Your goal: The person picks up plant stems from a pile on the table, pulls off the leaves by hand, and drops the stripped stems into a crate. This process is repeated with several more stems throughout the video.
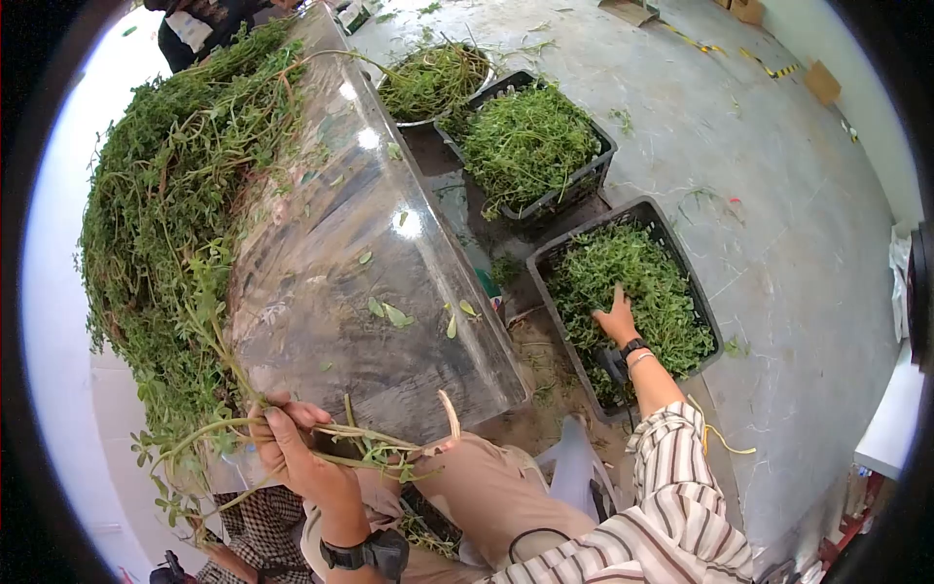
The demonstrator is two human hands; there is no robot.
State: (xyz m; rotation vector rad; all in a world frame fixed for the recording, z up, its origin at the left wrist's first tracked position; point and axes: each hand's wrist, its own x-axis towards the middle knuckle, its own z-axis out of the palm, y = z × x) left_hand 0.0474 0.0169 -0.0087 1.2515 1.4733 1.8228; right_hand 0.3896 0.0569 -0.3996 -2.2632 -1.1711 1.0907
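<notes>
My left hand is closed round a long leafy stem at the table's near edge; the stem's pale root end points right, over my lap. My right hand reaches down into the nearer black crate, its fingers spread on the loose green leaves. Nothing shows gripped in it, though some fingertips are partly among the leaves. A large heap of green stems covers the table's left side.
The metal table bears scattered leaves. Beyond the near crate stand a second black crate of greens and a round basin of stems. A person in dark clothes is at the far end; a checkered sleeve shows lower left.
</notes>
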